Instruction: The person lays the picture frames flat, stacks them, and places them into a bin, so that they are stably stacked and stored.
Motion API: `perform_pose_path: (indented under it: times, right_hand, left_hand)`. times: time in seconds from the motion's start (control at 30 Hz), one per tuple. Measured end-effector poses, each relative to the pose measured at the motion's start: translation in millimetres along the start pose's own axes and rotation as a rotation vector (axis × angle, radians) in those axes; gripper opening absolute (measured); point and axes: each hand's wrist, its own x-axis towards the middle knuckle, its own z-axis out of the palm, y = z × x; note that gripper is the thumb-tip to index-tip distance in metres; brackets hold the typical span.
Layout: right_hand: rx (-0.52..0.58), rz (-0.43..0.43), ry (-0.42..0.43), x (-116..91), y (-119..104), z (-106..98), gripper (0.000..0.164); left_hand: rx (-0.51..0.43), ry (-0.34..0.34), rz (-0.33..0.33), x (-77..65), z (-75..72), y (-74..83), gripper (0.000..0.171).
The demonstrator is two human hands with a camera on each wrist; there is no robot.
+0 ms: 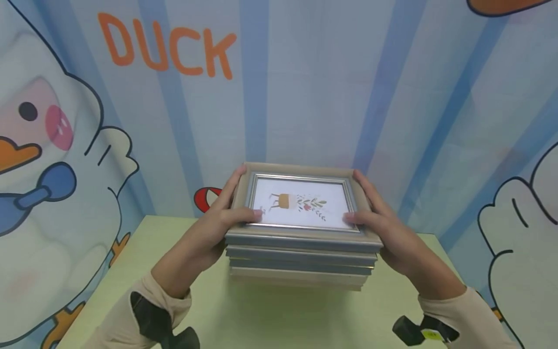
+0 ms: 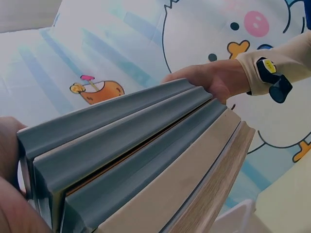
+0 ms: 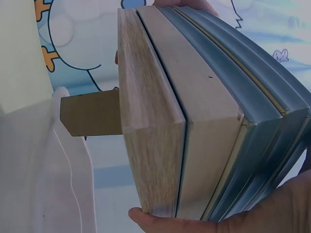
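Note:
Both hands hold a stack of picture frames by its short ends. The top frame (image 1: pixel 301 232) has a silver inner edge and a print of a plant in a yellow pot. Gripping the left end, my left hand (image 1: pixel 213 225) has its thumb over the top frame's border and fingers along its side. My right hand (image 1: pixel 390 237) mirrors it at the other end. Beneath the top lie blue-grey frames (image 2: pixel 131 133), then a cream frame (image 3: pixel 209 99) and a wood-grain frame (image 3: pixel 150 97) at the bottom. A brown flap (image 3: pixel 90 114) juts out under the wood-grain one.
The pale green table (image 1: pixel 174 261) extends below the stack, which casts a shadow on it. Behind hangs a striped blue curtain (image 1: pixel 301 87) with cartoon ducks. A whitish container (image 3: pixel 73 165) stands low beside the table, its rim showing in both wrist views.

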Motion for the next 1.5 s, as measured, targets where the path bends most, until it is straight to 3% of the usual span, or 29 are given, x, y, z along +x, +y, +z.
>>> perform_pose_path:
  times: [0.53,0.83,1.17,1.5]
  right_hand:
    - [0.032,0.059,-0.006,75,-3,-19,0.089]
    - [0.043,0.125,-0.006,106,20,-30,0.089]
    - [0.076,0.164,-0.004,133,46,-36,0.09]
    - [0.094,0.197,-0.012,146,75,-39,0.091]
  left_hand:
    - [-0.117,0.0,-0.033,72.7,-23.7,-1.9,0.092]
    - [-0.189,-0.003,-0.086,107.9,-32.5,-22.3,0.088]
    - [-0.223,0.049,-0.13,131.7,-36.5,-46.1,0.089]
    - [-0.196,0.095,-0.177,143.5,-37.9,-69.0,0.089]
